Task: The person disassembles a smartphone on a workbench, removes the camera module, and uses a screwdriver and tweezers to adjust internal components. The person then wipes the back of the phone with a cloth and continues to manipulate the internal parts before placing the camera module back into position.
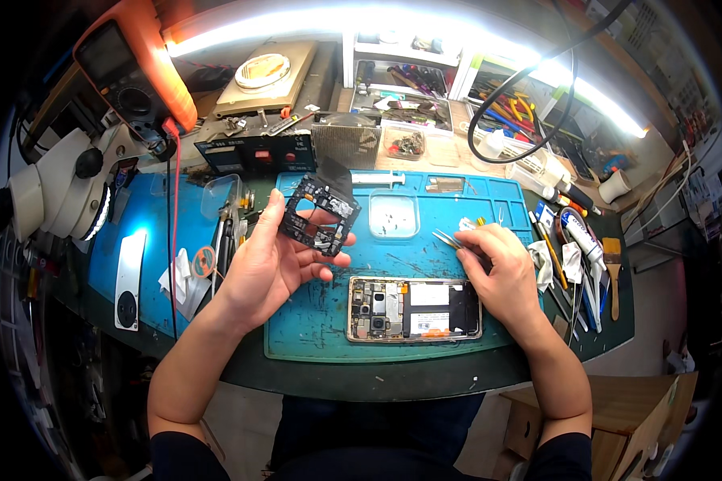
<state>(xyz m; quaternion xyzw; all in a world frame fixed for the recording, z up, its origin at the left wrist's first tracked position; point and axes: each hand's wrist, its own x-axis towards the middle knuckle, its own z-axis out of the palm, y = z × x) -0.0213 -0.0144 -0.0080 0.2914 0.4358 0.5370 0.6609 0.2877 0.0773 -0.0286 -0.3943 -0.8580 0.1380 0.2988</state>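
Note:
My left hand holds up a black phone inner cover with cut-outs, pinched at its left edge between thumb and fingers. A dark flexible sheet sticks up from its top. My right hand is closed on tweezers, whose tips point left over the mat. Below and between both hands lies an opened phone, its camera modules on the left and its battery on the right. Past it, a small clear plastic tray holds a few tiny dark parts, probably screws.
A blue repair mat covers the bench. On the left are a white phone back cover, a microscope and an orange multimeter. Several pens, a brush and tools lie on the right. A black cable loops overhead.

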